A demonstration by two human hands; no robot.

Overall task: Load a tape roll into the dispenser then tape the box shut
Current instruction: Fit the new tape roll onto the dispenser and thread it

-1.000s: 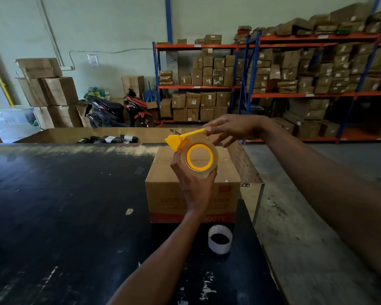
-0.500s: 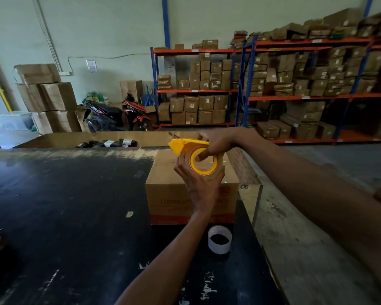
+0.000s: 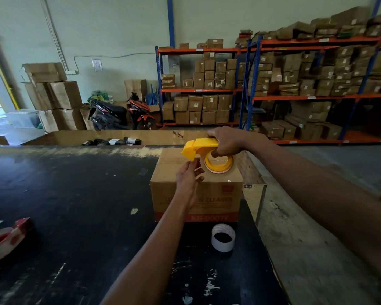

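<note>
A yellow tape dispenser (image 3: 201,146) is held above a brown cardboard box (image 3: 220,194) on the black table. My right hand (image 3: 226,143) grips its handle from above. A clear tape roll (image 3: 220,166) sits on the dispenser's yellow hub. My left hand (image 3: 188,179) is at the roll's left edge, just under the dispenser's nose, with fingertips pinching at the tape. The box's top flaps lie closed.
An empty white tape core (image 3: 223,237) stands on the black table (image 3: 75,205) in front of the box. A red and white object (image 3: 7,238) lies at the table's left edge. The table's right edge drops to concrete floor. Shelves of cartons and a motorbike stand behind.
My right hand shifted from the dispenser's thin arm to gripping its handle over the roll. My left hand slid from cupping the roll to pinching at its left edge.
</note>
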